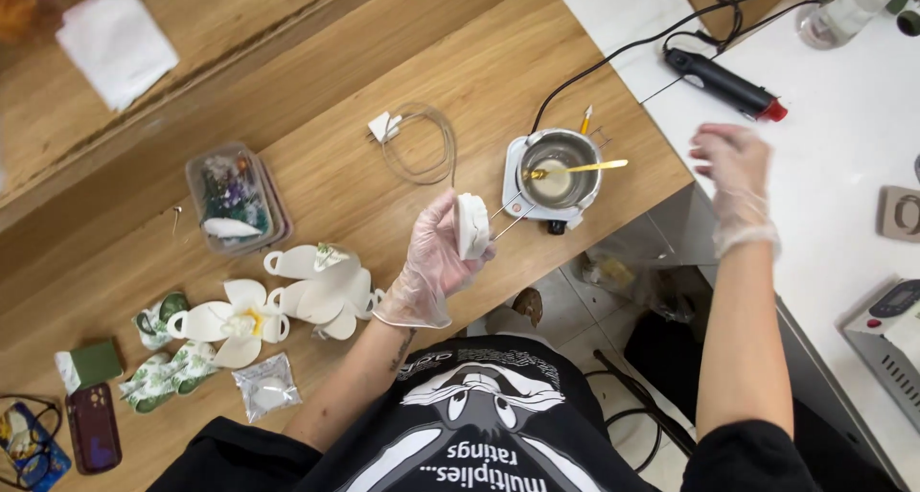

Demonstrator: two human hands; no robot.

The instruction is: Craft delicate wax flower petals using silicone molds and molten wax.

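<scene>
White petal-shaped piece [471,226] is held up in the gloved left hand [433,262] above the front edge of the wooden worktop [383,61], the fingers [443,216] closed around its left side and two thin wires [508,219] seen sticking out from it to the right. The gloved right hand [733,181] is raised over the white worktop [843,166] on the right, its fingers spread loosely and holding nothing; it is blurred. Just beside the held piece, a small metal pot [559,166] is seen on a white heating base [516,181], with a yellow-handled brush [585,167] resting across its rim. A black cable [613,59] is run from the base toward the far edge. A black tool with a red tip [725,83] is laid on the white worktop, near a clear bottle [848,11] at the top right corner. Further left on the wooden worktop, a coiled clear cord with a white plug [414,139] is seen, then a clear plastic box [235,198] filled with small bits. Finished white flower parts [278,300] are grouped near the front edge, with green-and-white leaves [168,367] and a small clear packet [265,387] beside them. A folded white cloth [115,42] is lying at the far left.
</scene>
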